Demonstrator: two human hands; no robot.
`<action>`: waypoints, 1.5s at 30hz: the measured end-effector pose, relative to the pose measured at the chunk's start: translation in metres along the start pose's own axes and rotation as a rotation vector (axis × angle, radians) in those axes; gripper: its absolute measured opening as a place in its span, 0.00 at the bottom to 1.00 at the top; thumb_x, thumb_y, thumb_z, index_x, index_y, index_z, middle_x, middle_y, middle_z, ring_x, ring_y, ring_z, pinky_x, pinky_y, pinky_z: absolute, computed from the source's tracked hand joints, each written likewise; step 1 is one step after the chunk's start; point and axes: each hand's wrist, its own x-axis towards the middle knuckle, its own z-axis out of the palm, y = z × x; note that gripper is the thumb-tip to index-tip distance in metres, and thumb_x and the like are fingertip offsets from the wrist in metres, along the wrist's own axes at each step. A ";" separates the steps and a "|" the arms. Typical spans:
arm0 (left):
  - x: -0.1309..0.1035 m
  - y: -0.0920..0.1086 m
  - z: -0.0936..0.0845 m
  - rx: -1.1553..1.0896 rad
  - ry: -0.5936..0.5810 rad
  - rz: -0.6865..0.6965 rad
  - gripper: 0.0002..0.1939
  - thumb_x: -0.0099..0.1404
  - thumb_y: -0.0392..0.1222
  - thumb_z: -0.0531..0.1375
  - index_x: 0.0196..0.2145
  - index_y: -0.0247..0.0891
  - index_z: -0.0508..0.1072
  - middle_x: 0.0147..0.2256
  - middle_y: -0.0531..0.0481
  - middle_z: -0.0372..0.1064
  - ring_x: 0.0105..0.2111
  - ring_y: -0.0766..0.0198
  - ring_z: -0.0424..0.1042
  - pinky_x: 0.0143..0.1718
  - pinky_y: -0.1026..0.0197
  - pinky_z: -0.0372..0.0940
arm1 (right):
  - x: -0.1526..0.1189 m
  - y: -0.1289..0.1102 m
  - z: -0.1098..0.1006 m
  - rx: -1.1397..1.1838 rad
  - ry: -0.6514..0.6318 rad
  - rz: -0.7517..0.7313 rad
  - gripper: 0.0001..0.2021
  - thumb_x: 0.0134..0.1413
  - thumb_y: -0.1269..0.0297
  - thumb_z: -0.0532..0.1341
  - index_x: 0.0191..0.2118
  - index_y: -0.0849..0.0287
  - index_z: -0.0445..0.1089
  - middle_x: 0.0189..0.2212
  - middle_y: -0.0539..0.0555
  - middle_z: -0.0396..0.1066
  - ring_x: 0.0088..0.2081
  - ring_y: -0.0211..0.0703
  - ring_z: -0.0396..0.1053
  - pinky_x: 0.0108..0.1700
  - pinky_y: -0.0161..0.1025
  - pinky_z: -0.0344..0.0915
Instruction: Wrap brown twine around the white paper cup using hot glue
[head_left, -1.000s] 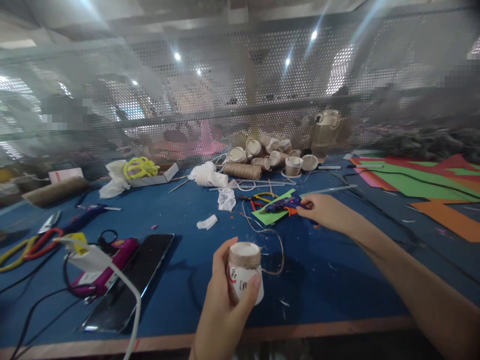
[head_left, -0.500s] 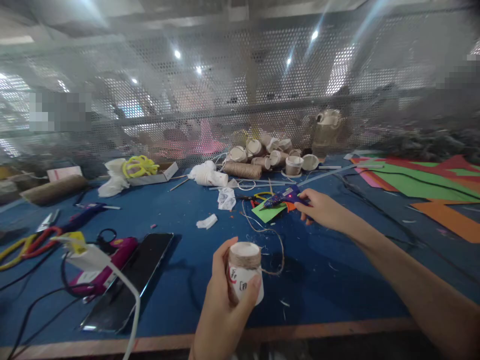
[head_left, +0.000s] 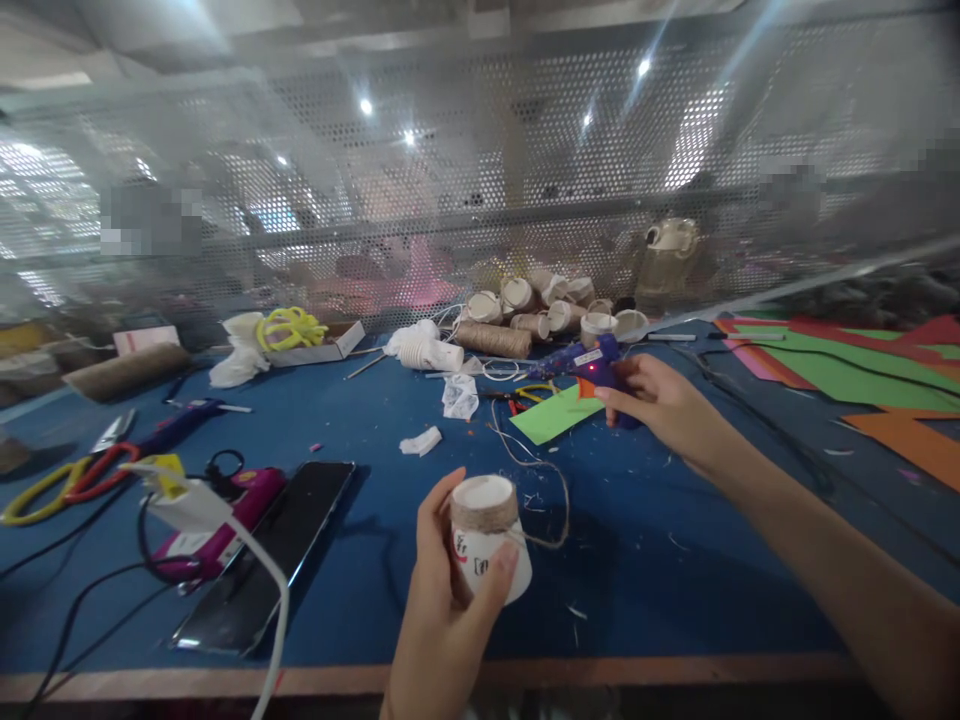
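Note:
My left hand (head_left: 450, 600) wraps round a small white jar (head_left: 491, 565) near the table's front edge, fingers behind and thumb across the printed front. Brown twine (head_left: 484, 514) is wound about the jar's neck, and its loose end trails over the table to the right and back. Farther off, my right hand (head_left: 652, 395) grips a blue hot glue gun (head_left: 585, 358) by its handle, nozzle pointing left. A red light glows on the gun's side. Below it lie a green paper piece (head_left: 551, 412) and pliers (head_left: 536, 393) with yellow and red handles.
Twine-wrapped jars (head_left: 517, 295) and a twine roll (head_left: 493, 340) are heaped at the back. At left are scissors (head_left: 112, 432), another glue gun (head_left: 180, 424), a phone (head_left: 277, 560) and cables. Coloured sheets (head_left: 862, 365) cover the right side. A perforated metal screen (head_left: 450, 210) stands behind.
My right hand has raised the glue gun off the green paper and tilted its nozzle more level. The jar stays in my left hand, nearly in place. The view has shifted slightly.

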 end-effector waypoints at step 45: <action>0.006 0.009 -0.005 -0.293 -0.060 -0.087 0.30 0.66 0.51 0.64 0.59 0.40 0.58 0.38 0.46 0.76 0.26 0.61 0.77 0.22 0.61 0.76 | -0.042 -0.011 0.027 -0.235 -0.360 -0.378 0.10 0.48 0.69 0.63 0.25 0.55 0.59 0.21 0.46 0.65 0.23 0.37 0.59 0.26 0.35 0.53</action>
